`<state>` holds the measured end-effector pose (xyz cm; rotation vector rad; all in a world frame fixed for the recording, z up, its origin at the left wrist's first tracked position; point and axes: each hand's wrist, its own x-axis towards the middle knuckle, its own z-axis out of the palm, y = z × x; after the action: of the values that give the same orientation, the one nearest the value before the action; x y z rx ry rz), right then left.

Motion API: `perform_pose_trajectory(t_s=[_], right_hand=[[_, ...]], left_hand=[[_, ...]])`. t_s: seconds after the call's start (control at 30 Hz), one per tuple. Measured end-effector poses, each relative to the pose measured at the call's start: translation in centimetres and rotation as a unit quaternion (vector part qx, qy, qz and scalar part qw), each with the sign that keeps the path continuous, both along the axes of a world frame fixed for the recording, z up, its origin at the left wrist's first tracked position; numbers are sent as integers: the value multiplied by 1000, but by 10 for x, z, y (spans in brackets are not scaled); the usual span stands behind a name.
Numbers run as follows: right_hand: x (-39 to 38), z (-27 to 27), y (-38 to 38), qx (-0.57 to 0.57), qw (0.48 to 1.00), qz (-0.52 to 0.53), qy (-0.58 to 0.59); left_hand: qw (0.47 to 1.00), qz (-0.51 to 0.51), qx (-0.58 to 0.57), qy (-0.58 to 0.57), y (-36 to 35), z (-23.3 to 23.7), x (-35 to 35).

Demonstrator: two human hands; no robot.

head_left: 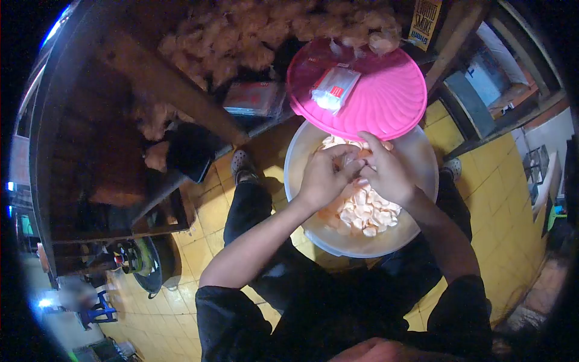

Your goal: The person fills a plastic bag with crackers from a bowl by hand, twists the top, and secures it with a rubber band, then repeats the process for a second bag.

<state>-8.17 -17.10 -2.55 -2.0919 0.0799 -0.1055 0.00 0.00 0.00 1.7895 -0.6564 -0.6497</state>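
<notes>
Both hands meet over a large translucent plastic tub [297, 175] between my knees. My left hand [327, 177] has its fingers curled, with thumb and fingertips pinched on what looks like a small clear plastic bag [350, 159]. My right hand [388, 173] grips the same bag from the other side, its thumb and fingers bent close together; one finger points upward. Much of the bag is hidden by the fingers. Below the hands lie many pale orange chips [367, 211]. A pink ridged lid [392, 90] covers the tub's far edge, carrying a pack of clear plastic bags [336, 88].
Wooden shelving at the back holds many brownish bundles [241, 45] and another flat plastic pack [253, 98]. A yellow printed box [424, 24] stands behind the lid. Yellow tiles [488, 199] cover the floor. A dark basin [158, 265] sits at the left.
</notes>
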Motion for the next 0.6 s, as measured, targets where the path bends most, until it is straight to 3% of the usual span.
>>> perform_pose_trajectory(t_s=[0.1,0.17,0.2,0.23,0.27,0.3,0.37,0.4,0.43,0.5,0.53,0.6], right_hand=[[4,28,15,78,996,-6,38],[1,37,24,-96,995,-15,4],[1,20,22,-95,995,-13,8],[4,-13,17,-27,996,33,74],[6,-35,15,42,987,77,137],[5,-39,17,44,986,76,139],[-1,-46,21,-218,936,223,165],[-17,-85,26,-300,939,164,50],[-21,-80,31,-300,939,163,49],[-25,-70,37,-301,857,382,172],[-38,-89,39,-304,856,382,170],[-64,-147,38,-132,916,372,68]], left_hand=[[998,-7,-40,54,3,4,7],[998,-55,2,-22,11,16,12],[998,-53,3,-17,16,16,13],[981,-25,14,-194,21,16,17],[930,4,24,-366,25,17,20],[931,2,25,-364,26,17,22],[935,34,-2,-353,29,16,24],[935,33,-3,-354,29,14,23],[946,48,11,-321,28,10,22],[955,64,24,-288,28,7,21],[958,53,22,-279,29,6,21],[961,47,19,-272,30,6,22]])
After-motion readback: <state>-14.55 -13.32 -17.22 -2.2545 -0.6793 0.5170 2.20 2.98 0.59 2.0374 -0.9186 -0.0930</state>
